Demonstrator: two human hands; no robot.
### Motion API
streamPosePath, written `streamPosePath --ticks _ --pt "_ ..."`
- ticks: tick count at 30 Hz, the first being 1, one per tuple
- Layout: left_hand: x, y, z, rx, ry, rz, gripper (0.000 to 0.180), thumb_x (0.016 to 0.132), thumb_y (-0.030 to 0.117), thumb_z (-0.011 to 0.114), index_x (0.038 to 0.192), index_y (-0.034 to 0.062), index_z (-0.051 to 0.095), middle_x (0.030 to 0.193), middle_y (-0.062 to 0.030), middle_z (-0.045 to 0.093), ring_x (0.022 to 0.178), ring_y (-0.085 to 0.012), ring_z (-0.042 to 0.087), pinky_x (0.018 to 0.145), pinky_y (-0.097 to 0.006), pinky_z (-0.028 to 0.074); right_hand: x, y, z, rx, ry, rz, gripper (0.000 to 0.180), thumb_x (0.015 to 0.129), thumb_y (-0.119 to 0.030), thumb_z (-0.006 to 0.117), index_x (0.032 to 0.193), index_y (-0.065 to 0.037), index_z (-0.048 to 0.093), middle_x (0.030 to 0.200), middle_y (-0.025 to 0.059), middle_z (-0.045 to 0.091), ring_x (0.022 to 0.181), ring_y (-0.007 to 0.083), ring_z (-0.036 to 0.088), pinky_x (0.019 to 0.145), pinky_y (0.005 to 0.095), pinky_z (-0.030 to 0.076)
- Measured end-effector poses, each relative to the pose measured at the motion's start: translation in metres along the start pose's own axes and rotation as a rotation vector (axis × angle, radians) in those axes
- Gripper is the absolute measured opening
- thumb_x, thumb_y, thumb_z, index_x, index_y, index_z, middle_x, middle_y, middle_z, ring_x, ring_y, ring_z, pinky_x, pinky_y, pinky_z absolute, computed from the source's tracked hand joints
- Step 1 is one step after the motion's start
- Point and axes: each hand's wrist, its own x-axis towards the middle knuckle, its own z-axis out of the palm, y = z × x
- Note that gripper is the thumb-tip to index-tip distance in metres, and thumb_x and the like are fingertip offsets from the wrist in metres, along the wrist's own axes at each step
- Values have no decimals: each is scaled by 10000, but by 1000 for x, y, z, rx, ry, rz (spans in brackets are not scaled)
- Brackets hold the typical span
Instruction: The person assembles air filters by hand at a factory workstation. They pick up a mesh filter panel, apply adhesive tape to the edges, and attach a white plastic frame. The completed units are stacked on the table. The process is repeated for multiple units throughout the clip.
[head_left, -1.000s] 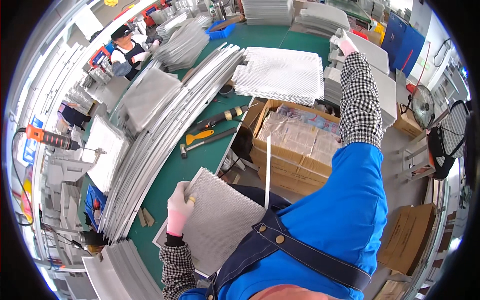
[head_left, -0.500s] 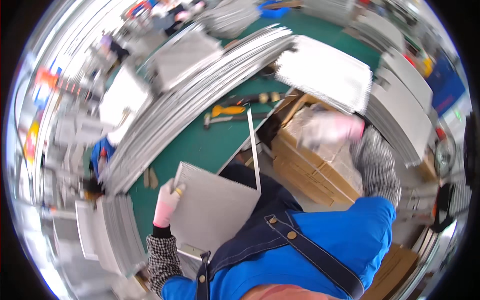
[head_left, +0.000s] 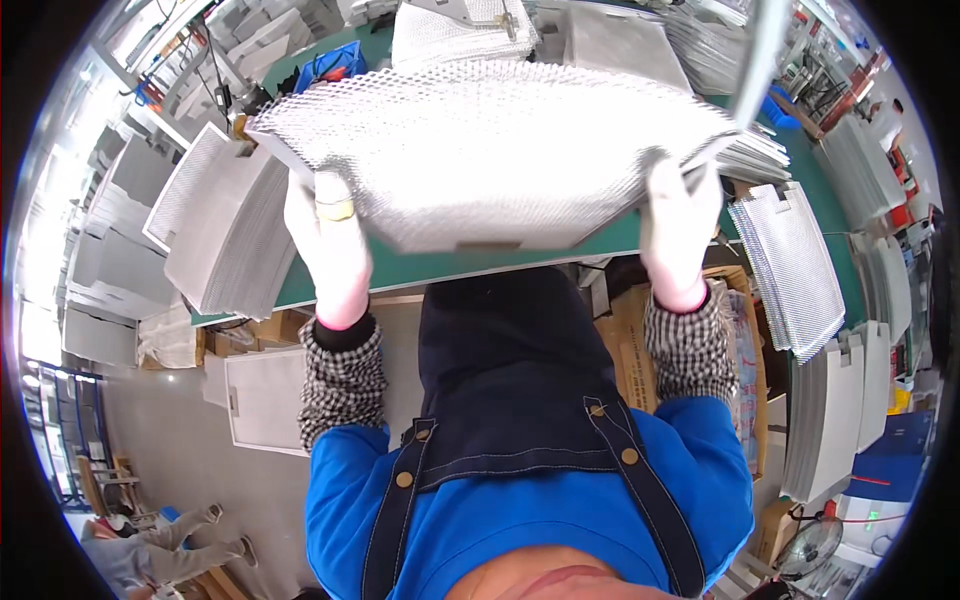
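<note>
Both gloved hands hold a silver metal mesh panel [head_left: 500,160] by its opposite side edges, above the near edge of the green table. My left hand [head_left: 335,245] is closed on the left edge, with a yellow band around one finger. My right hand [head_left: 682,230] grips the right edge, thumb on the mesh face. A pale strip [head_left: 765,60], blurred, rises from the panel's right corner; whether it is joined there I cannot tell. Glare washes out much of the mesh, and the fingers behind the panel are hidden.
Stacked panels [head_left: 235,235] stand left on the green table [head_left: 470,262]; a mesh panel stack [head_left: 790,265] stands right. An open cardboard box [head_left: 630,345] sits beside my right forearm. Behind are a blue bin [head_left: 335,65] and more panels. A person [head_left: 170,550] is at lower left.
My right hand has left the cardboard box and now grips the mesh panel's right edge. The panel has gone from my lap up over the table. The view has turned.
</note>
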Motion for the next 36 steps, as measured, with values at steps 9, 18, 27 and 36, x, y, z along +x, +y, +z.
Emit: streamPosePath --ticks 9,18,27,36 --pt "-23 -86 38 -97 -1 -4 230 1027 191 499 864 31 524 752 30 470 666 -87 419 587 -287 344 -2 70 -26 53 77 -142 404 962 -176 651 1270 65 547 1072 72 663 889 126 611 810 282 500" --pt "-74 -61 18 -113 97 -430 414 1057 392 525 959 -8 563 813 35 499 759 -82 405 674 -261 361 6 62 -13 50 -256 317 299 972 -110 602 1231 39 584 947 -32 592 823 54 498 746 219 428" --pt "-33 -58 -24 407 -54 49 615 868 172 780 1388 -11 508 1319 -154 583 1262 -297 535 1069 -399 412 18 92 30 -46 -425 582 228 951 -196 666 1065 -7 608 848 -30 569 769 48 496 689 232 432" --pt "70 -42 41 923 -947 466 420 839 370 756 1123 90 624 976 -135 690 956 -300 676 885 -436 526 39 89 78 -195 -733 598 347 952 -251 674 1132 45 642 935 32 633 867 91 571 805 246 480"
